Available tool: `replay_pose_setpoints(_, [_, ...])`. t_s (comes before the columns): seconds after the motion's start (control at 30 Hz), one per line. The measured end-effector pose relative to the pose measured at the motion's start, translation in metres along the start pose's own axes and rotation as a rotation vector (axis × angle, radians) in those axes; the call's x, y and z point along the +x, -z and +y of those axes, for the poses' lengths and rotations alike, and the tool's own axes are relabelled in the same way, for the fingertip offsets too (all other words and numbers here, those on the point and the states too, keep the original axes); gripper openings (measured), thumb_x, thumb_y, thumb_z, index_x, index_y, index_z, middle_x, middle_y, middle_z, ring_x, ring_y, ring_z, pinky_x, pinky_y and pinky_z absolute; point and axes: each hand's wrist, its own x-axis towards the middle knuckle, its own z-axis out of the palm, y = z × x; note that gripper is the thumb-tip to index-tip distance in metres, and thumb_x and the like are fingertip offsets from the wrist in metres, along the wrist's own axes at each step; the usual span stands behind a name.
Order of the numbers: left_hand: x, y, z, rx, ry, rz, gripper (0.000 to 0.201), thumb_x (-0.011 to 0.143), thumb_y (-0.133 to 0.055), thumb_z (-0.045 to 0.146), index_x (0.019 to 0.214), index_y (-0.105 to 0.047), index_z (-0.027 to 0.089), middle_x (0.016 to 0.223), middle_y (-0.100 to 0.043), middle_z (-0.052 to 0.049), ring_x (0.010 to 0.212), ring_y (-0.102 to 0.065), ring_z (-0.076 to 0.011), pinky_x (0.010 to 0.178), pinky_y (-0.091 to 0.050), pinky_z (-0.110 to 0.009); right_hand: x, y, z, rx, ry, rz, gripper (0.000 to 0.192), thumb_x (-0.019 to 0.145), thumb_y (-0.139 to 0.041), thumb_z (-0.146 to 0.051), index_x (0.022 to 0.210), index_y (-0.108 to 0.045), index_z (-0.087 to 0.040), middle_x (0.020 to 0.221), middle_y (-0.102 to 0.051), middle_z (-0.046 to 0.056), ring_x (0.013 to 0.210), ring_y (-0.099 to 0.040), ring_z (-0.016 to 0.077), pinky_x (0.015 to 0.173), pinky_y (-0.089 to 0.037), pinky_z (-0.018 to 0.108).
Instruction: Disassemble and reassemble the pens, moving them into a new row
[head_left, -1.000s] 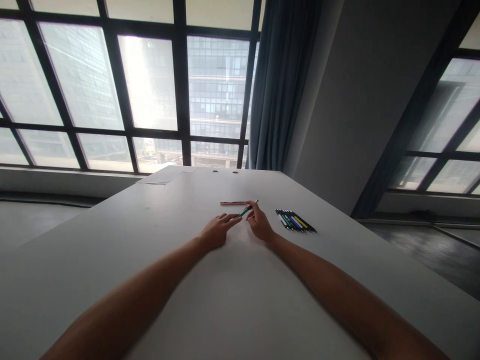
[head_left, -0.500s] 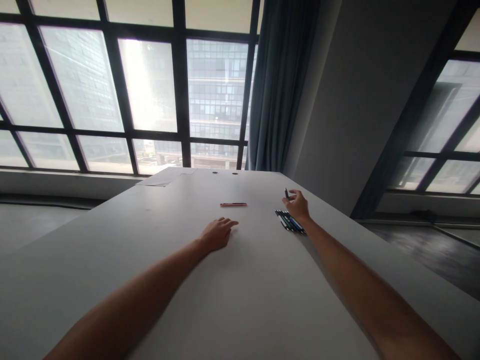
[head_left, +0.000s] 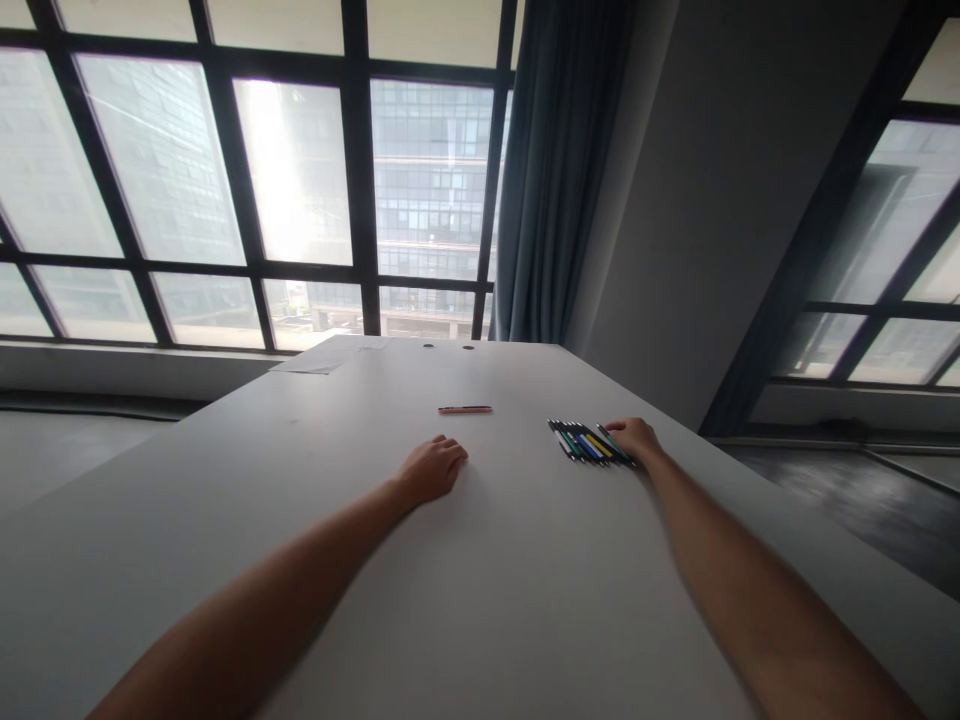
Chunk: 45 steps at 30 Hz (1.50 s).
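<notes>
My left hand (head_left: 433, 468) rests palm down on the white table (head_left: 480, 560), fingers loosely bent, holding nothing. An orange-pink pen (head_left: 465, 410) lies alone just beyond it. My right hand (head_left: 636, 440) lies low on the table at the right end of a row of several pens (head_left: 585, 442), which are black, green, blue and yellow. Its fingers are on a green pen (head_left: 613, 441) that lies against the row's right side.
Sheets of paper (head_left: 330, 355) lie at the table's far left corner, near two small dark holes (head_left: 448, 347). The table's right edge runs close to my right hand. Large windows, a blue curtain (head_left: 555, 170) and a grey wall stand behind.
My right hand carried the green pen from beside my left hand over to the right and brought it down at the right end of the pen row. My left hand's fingers curled in slightly.
</notes>
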Motion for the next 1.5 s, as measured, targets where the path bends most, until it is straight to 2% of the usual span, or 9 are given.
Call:
replay_pose_setpoints(0.2, [0.000, -0.001, -0.002, -0.007, -0.005, 0.009, 0.024, 0.088, -0.044, 0.018, 0.095, -0.067, 0.020, 0.096, -0.069, -0.006, 0.093, -0.058, -0.0199, 0.083, -0.050, -0.032, 0.002, -0.003, 0.001, 0.094, 0.083, -0.018, 0.021, 0.068, -0.067, -0.015, 0.087, -0.076, -0.015, 0.090, -0.073, 0.009, 0.086, -0.067, 0.0214, 0.080, -0.050, 0.026])
replay_pose_setpoints(0.5, [0.000, 0.000, -0.001, -0.010, -0.002, 0.007, 0.022, 0.087, -0.046, 0.018, 0.093, -0.067, 0.021, 0.096, -0.069, -0.005, 0.093, -0.058, -0.0196, 0.081, -0.050, -0.031, 0.003, -0.006, 0.001, 0.234, 0.079, -0.097, 0.028, 0.066, -0.067, -0.011, 0.094, -0.072, -0.012, 0.094, -0.073, 0.010, 0.085, -0.068, 0.0197, 0.079, -0.051, 0.026])
replay_pose_setpoints(0.77, [0.000, 0.000, -0.001, -0.006, -0.001, 0.004, 0.022, 0.086, -0.046, 0.018, 0.092, -0.067, 0.020, 0.096, -0.069, -0.005, 0.092, -0.058, -0.0198, 0.081, -0.049, -0.032, -0.008, 0.005, -0.015, 0.101, 0.046, 0.021, 0.027, 0.075, -0.058, -0.013, 0.099, -0.071, -0.012, 0.102, -0.070, 0.011, 0.093, -0.065, 0.0196, 0.083, -0.048, 0.027])
replay_pose_setpoints(0.93, [0.000, 0.002, 0.001, -0.001, 0.005, -0.007, 0.022, 0.087, -0.045, 0.019, 0.092, -0.067, 0.020, 0.096, -0.069, -0.006, 0.092, -0.058, -0.0198, 0.082, -0.049, -0.032, -0.024, -0.001, -0.067, 0.007, 0.226, 0.085, 0.025, 0.081, -0.054, -0.018, 0.100, -0.070, -0.017, 0.103, -0.070, 0.007, 0.089, -0.064, 0.0167, 0.086, -0.046, 0.026])
replay_pose_setpoints(1.0, [0.000, 0.002, 0.001, 0.000, 0.009, -0.009, 0.023, 0.087, -0.045, 0.019, 0.092, -0.067, 0.020, 0.096, -0.069, -0.006, 0.092, -0.058, -0.0199, 0.082, -0.049, -0.032, -0.036, -0.013, -0.098, -0.022, 0.343, 0.020, 0.026, 0.083, -0.053, -0.020, 0.103, -0.069, -0.017, 0.106, -0.069, 0.006, 0.088, -0.064, 0.0156, 0.086, -0.046, 0.024])
replay_pose_setpoints(1.13, [0.001, 0.002, 0.002, -0.002, 0.011, -0.008, 0.023, 0.087, -0.045, 0.018, 0.092, -0.067, 0.020, 0.096, -0.069, -0.006, 0.092, -0.058, -0.0200, 0.081, -0.049, -0.032, -0.058, -0.045, -0.160, -0.148, 0.601, -0.132, 0.034, 0.086, -0.056, -0.026, 0.117, -0.063, -0.015, 0.122, -0.061, 0.009, 0.108, -0.057, 0.0185, 0.093, -0.041, 0.024])
replay_pose_setpoints(1.23, [0.001, 0.002, 0.003, 0.005, 0.011, -0.011, 0.022, 0.085, -0.046, 0.017, 0.091, -0.067, 0.020, 0.096, -0.069, -0.005, 0.092, -0.058, -0.0198, 0.082, -0.049, -0.031, -0.066, -0.065, -0.194, -0.254, 0.687, -0.187, 0.040, 0.086, -0.057, -0.027, 0.124, -0.058, -0.016, 0.127, -0.057, 0.010, 0.115, -0.052, 0.0212, 0.096, -0.039, 0.027])
replay_pose_setpoints(1.37, [0.001, 0.002, 0.004, 0.008, 0.015, -0.018, 0.022, 0.085, -0.046, 0.017, 0.091, -0.067, 0.020, 0.096, -0.069, -0.005, 0.091, -0.057, -0.0193, 0.082, -0.049, -0.031, -0.064, -0.083, -0.222, -0.275, 0.716, -0.181, 0.039, 0.086, -0.055, -0.022, 0.125, -0.057, -0.019, 0.127, -0.056, 0.010, 0.115, -0.049, 0.0236, 0.096, -0.039, 0.031])
replay_pose_setpoints(1.5, [0.001, 0.003, 0.005, 0.004, 0.023, -0.023, 0.022, 0.084, -0.046, 0.017, 0.091, -0.067, 0.021, 0.097, -0.069, -0.005, 0.091, -0.057, -0.0199, 0.081, -0.050, -0.031, -0.060, -0.093, -0.233, -0.292, 0.726, -0.169, 0.028, 0.088, -0.052, -0.020, 0.114, -0.064, -0.019, 0.116, -0.061, 0.012, 0.111, -0.049, 0.0259, 0.095, -0.038, 0.036])
